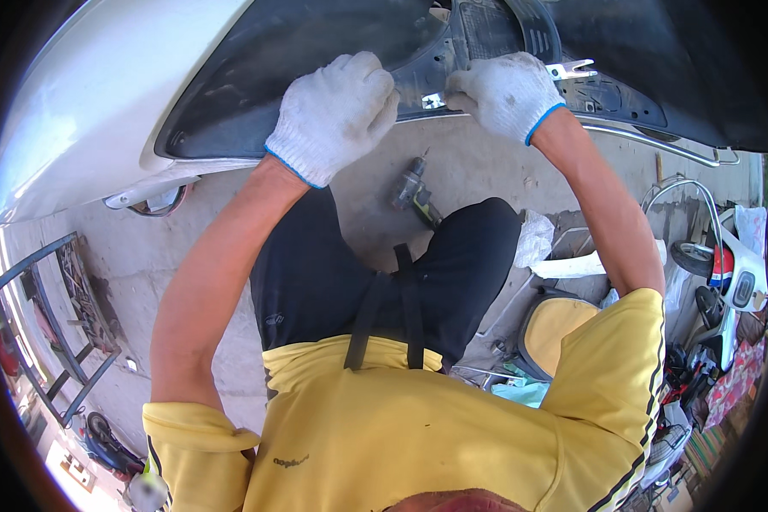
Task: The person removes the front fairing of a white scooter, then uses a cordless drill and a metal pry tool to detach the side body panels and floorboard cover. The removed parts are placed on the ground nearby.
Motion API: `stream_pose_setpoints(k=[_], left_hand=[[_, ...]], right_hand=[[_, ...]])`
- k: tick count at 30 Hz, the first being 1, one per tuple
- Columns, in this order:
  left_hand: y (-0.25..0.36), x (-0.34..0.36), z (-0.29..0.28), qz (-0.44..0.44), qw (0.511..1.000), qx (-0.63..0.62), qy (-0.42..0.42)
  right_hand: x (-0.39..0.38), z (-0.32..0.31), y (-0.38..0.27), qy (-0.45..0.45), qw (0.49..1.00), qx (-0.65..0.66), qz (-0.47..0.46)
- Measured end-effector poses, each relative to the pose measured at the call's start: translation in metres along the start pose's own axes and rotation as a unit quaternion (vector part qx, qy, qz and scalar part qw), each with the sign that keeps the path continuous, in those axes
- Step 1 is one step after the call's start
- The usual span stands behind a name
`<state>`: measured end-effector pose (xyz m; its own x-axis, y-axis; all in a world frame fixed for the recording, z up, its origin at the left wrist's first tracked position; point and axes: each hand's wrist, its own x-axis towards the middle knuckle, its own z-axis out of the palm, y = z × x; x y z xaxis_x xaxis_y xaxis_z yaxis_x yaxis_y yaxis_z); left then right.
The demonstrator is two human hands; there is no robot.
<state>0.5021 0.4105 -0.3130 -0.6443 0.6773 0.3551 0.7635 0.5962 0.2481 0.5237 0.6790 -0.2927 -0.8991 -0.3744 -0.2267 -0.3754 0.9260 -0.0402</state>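
Both my hands wear white knitted gloves with blue cuffs, and they work at the edge of a dark plastic panel [273, 77] beside a glossy white body panel [102, 111]. My left hand [337, 111] is curled closed against the panel's lower edge; whatever its fingers grip is hidden. To the right, my right hand [508, 96] is closed around a metal tool with a forked end [573, 70], which sticks out past the knuckles. A small shiny metal piece [433, 101] shows just left of those fingers; I cannot tell whether it belongs to the tool.
On the concrete floor below lies a cordless drill [414, 188], near my knees. A bent metal tube [657, 141] runs under the panel at right. A metal frame [55, 324] stands at left. Several items, including a yellow-and-black padded piece [559, 328], clutter the right.
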Motion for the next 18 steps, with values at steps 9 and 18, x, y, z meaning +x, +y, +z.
stream_pose_setpoints(k=[9, 18], left_hand=[[-0.001, 0.004, 0.001, 0.015, 1.000, -0.005, 0.025], [-0.001, -0.001, -0.002, 0.004, 1.000, -0.004, 0.021]], right_hand=[[0.000, 0.030, 0.027, 0.052, 0.996, 0.062, -0.038], [0.001, 0.017, -0.017, 0.022, 0.999, -0.030, 0.015]])
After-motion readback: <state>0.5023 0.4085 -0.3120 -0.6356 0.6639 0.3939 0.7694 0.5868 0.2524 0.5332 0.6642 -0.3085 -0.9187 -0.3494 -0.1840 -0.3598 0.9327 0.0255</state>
